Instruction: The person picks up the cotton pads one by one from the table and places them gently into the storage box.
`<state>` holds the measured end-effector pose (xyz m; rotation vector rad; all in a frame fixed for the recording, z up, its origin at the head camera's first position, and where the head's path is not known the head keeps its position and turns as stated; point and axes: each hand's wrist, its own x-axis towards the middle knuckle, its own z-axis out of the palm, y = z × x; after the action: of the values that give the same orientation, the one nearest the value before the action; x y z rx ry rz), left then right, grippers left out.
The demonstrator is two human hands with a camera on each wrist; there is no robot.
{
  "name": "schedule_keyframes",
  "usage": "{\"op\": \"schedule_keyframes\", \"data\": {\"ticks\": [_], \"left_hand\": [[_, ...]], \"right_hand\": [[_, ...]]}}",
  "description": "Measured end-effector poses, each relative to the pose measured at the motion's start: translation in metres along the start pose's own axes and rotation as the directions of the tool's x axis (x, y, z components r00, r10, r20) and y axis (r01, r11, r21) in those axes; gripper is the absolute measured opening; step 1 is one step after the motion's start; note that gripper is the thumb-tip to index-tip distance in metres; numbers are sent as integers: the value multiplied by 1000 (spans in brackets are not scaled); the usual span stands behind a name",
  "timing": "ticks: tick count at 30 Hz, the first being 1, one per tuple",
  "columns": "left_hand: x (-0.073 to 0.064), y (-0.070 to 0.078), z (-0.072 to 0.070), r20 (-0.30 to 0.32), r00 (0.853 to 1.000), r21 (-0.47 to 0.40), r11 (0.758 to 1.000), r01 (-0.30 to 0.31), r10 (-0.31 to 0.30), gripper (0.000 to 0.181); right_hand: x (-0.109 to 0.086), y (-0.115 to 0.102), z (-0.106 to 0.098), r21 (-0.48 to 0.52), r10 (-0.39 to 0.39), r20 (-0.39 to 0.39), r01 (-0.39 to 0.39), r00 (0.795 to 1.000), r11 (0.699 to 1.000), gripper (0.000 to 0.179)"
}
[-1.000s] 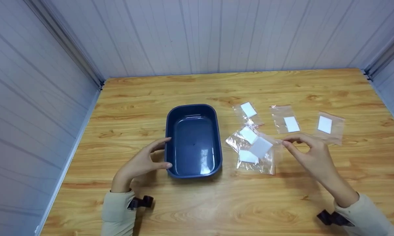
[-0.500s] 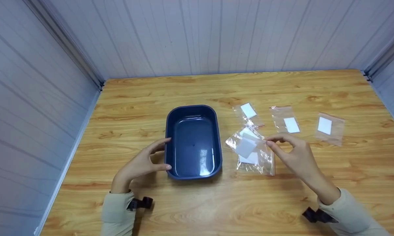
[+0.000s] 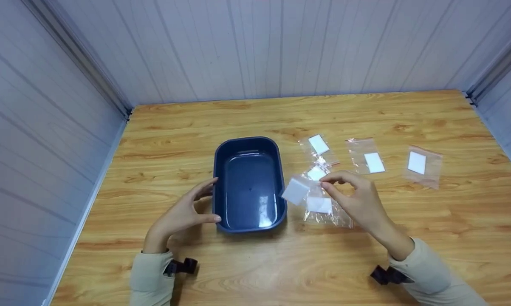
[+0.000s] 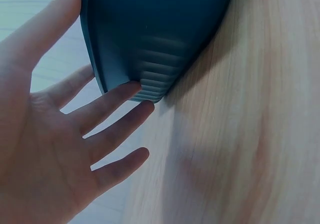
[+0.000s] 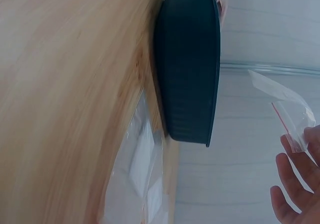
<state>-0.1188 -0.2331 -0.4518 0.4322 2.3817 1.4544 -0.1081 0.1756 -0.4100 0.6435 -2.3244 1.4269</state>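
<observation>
A dark blue plastic basin stands on the wooden table. Against its left side, my left hand rests with thumb and index finger at the rim; the left wrist view has the other fingers spread and nearly straight along the outer wall. My right hand pinches a corner of a small clear zip bag with a white card in it. That bag is raised above the table, its far end at the basin's right rim. In the right wrist view the bag hangs clear of the tabletop, its red seal line visible.
Beneath the raised bag lie two overlapping zip bags, one with a white card, one with a card partly covered. Behind and to the right lie more such bags and a bag. Pale panel walls enclose the table.
My right hand has moved left with the pinched zip bag, from over the other bags to the basin's right rim. My left hand has stayed at the basin, which has not moved.
</observation>
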Motion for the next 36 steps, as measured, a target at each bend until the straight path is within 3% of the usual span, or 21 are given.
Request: {"op": "schedule_keyframes", "data": {"ticks": [16, 24, 36], "left_hand": [[0, 2, 1, -5, 999, -4, 999, 35, -35, 95], [2, 2, 1, 8, 1000, -10, 1000, -18, 18, 94], [2, 2, 2, 1, 1000, -7, 1000, -7, 7, 93]], "right_hand": [[18, -10, 40, 50, 29, 41, -31, 999, 998, 6], [25, -13, 62, 101, 24, 62, -30, 998, 994, 6], [28, -18, 92, 137, 61, 175, -85, 983, 987, 5]]}}
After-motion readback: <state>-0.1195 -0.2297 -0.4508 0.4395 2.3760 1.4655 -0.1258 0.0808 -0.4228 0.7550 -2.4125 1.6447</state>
